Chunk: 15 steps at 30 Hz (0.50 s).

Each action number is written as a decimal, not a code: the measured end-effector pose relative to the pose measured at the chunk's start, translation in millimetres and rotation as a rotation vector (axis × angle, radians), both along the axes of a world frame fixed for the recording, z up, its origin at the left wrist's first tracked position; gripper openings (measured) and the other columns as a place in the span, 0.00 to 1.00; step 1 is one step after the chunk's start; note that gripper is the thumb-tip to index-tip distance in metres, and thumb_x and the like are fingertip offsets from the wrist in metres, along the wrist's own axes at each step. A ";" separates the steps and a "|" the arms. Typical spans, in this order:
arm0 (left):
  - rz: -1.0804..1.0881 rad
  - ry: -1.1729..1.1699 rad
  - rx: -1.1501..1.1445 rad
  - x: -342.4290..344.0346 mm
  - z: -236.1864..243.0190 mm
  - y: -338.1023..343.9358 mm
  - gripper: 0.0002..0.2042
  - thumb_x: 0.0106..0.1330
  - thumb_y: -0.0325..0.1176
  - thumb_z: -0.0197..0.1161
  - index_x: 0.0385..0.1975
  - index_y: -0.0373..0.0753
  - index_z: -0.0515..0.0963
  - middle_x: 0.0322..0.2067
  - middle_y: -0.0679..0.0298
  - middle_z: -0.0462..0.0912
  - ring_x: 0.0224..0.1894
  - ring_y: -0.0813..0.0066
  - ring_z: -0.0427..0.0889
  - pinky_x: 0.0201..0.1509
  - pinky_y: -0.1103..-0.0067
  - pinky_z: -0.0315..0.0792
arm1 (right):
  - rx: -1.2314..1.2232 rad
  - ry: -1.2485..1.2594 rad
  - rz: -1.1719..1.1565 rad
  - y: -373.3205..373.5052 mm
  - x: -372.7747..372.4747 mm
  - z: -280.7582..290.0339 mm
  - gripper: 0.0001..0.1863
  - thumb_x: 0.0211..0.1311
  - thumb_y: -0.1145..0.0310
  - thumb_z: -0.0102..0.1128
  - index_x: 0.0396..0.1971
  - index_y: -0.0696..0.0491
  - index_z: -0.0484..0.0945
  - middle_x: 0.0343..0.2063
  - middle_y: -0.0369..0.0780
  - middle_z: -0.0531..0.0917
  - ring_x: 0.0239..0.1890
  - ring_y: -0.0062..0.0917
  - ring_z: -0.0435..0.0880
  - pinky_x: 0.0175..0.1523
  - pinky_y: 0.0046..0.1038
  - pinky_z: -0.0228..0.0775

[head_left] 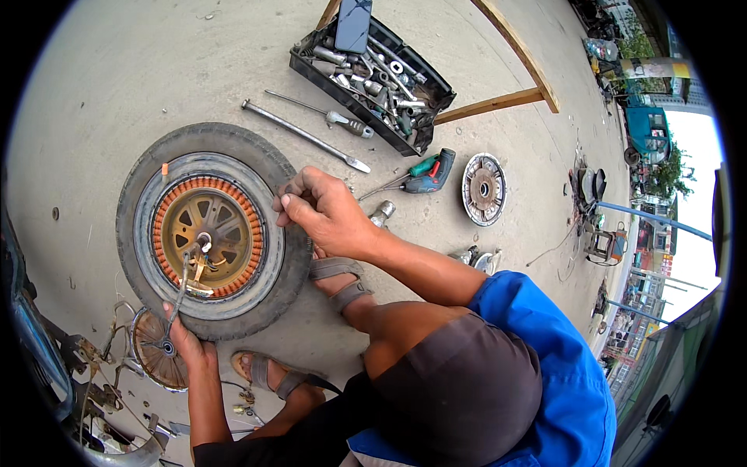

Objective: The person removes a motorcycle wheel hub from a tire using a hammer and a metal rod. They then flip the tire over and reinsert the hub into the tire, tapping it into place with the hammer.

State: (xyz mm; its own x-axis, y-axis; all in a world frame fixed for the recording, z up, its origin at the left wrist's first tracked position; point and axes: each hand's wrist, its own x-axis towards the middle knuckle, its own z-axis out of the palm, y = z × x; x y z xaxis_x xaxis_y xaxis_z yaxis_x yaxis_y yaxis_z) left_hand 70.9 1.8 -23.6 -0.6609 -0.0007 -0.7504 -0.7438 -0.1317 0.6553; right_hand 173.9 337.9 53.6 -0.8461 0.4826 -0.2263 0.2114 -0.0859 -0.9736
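Observation:
A wheel (142, 265) with a black tyre lies on its side on the ground, its hub open. Inside it sits a ring of orange-copper motor coils (253, 268) around a tan spoked centre with an axle. A grey cable (184, 284) runs from the axle down over the tyre to my left hand (189, 342), whose fingers are closed around it at the tyre's near edge. My right hand (320, 208) is held at the tyre's right side, thumb and fingers pinched together; anything between them is too small to make out.
A black crate (311, 71) of sockets and wrenches stands beyond the wheel, a phone (353, 27) on its edge. Nearby lie a screwdriver (350, 124), pry bar (303, 134), power drill (433, 175) and hub cover (483, 189). Another cover (152, 362) lies lower left beside metal parts.

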 end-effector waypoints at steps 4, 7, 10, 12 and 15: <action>-0.033 -0.029 0.047 -4.3 -13.0 -15.0 0.36 0.72 0.59 0.58 0.68 0.35 0.67 0.69 0.57 0.69 0.69 0.62 0.68 0.75 0.65 0.58 | -0.049 -0.073 0.001 8.7 4.6 5.2 0.08 0.73 0.72 0.56 0.36 0.62 0.72 0.39 0.44 0.84 0.37 0.22 0.86 0.43 0.25 0.80; -0.027 -0.033 0.038 -5.1 -12.9 -16.6 0.37 0.71 0.60 0.59 0.68 0.35 0.67 0.70 0.57 0.68 0.70 0.61 0.67 0.75 0.64 0.58 | -0.084 -0.043 -0.038 10.0 7.9 -0.5 0.08 0.73 0.72 0.57 0.37 0.62 0.72 0.38 0.43 0.84 0.36 0.21 0.85 0.42 0.25 0.80; -0.033 -0.022 0.029 -5.4 -9.5 -13.8 0.37 0.71 0.60 0.59 0.68 0.35 0.67 0.70 0.57 0.68 0.70 0.60 0.67 0.75 0.63 0.58 | -0.097 -0.034 -0.073 12.5 10.9 -6.1 0.08 0.72 0.73 0.59 0.37 0.62 0.73 0.36 0.42 0.83 0.34 0.21 0.85 0.40 0.25 0.80; -0.049 -0.017 0.027 -5.7 -10.1 -14.2 0.37 0.71 0.60 0.59 0.68 0.35 0.67 0.70 0.57 0.68 0.70 0.60 0.67 0.74 0.63 0.58 | -0.114 -0.005 -0.126 14.1 12.8 -6.9 0.06 0.70 0.76 0.60 0.36 0.62 0.73 0.32 0.41 0.83 0.33 0.22 0.85 0.37 0.25 0.80; -0.056 -0.012 0.024 -6.3 -12.0 -15.7 0.37 0.71 0.60 0.59 0.68 0.35 0.67 0.70 0.57 0.68 0.70 0.60 0.67 0.74 0.63 0.59 | -0.201 0.006 -0.229 18.2 12.9 -3.5 0.07 0.68 0.78 0.62 0.36 0.62 0.72 0.33 0.41 0.83 0.34 0.22 0.85 0.38 0.25 0.81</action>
